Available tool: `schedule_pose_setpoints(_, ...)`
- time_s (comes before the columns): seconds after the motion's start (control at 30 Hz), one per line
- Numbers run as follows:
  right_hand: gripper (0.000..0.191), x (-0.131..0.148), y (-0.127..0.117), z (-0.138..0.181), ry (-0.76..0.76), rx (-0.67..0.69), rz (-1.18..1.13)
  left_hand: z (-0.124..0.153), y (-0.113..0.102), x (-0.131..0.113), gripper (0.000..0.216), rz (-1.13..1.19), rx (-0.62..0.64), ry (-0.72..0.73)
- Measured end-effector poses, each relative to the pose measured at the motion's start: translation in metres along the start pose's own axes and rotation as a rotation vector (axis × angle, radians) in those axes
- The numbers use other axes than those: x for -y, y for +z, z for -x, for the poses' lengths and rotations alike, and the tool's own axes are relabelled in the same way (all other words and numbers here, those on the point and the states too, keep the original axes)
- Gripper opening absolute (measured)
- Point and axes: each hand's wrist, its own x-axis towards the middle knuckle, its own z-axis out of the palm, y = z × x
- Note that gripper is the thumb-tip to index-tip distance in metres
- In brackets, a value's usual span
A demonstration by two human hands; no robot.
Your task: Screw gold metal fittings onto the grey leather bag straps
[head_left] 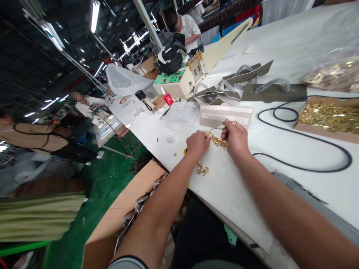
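My left hand (198,145) is closed, its thumb side against a heap of small gold metal rings (215,139) on the white tabletop. Whatever its curled fingers hold is hidden. A bit of something yellow (185,151) shows beside that hand. My right hand (236,139) is closed in a pinch at the other side of the heap, around a slim pale tool (221,127) with a thin tip pointing left. Just behind both hands lies a flat beige panel (226,115) with a white strip. A few loose gold rings (202,170) lie nearer me.
A black cable (316,139) loops over the table at right, beside a box of gold hardware (331,116). Grey-green handled panels (272,91) and a cream machine (179,82) stand behind. A cardboard box (123,209) sits below the table's left edge. Several people work farther off.
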Motion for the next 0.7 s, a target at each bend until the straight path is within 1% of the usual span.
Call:
schedule_pose_setpoints(0.1, 0.03, -0.002, 0.0, -0.001, -0.008, 0.001, 0.01, -0.001, 0.004, 0.002, 0.023, 0.029, -0.009, 0.03)
schedule_pose_setpoints(0.27, 0.031, -0.004, -0.001, 0.002, -0.02, 0.062, 0.084, 0.009, 0.013, 0.007, 0.015, 0.098, -0.062, 0.086)
schedule_pose_setpoints(0.37, 0.028, -0.005, -0.002, 0.004, -0.033, 0.073, 0.123, 0.014, 0.019, 0.008, 0.016, 0.133, -0.108, 0.086)
schedule_pose_setpoints(0.47, 0.028, -0.007, -0.003, 0.005, -0.034, 0.07, 0.147, 0.014, 0.025, 0.008, 0.029, 0.181, -0.151, 0.065)
schedule_pose_setpoints(0.7, 0.028, -0.013, -0.004, 0.002, -0.028, 0.075, 0.159, 0.005, 0.032, 0.006, 0.016, 0.269, -0.156, 0.066)
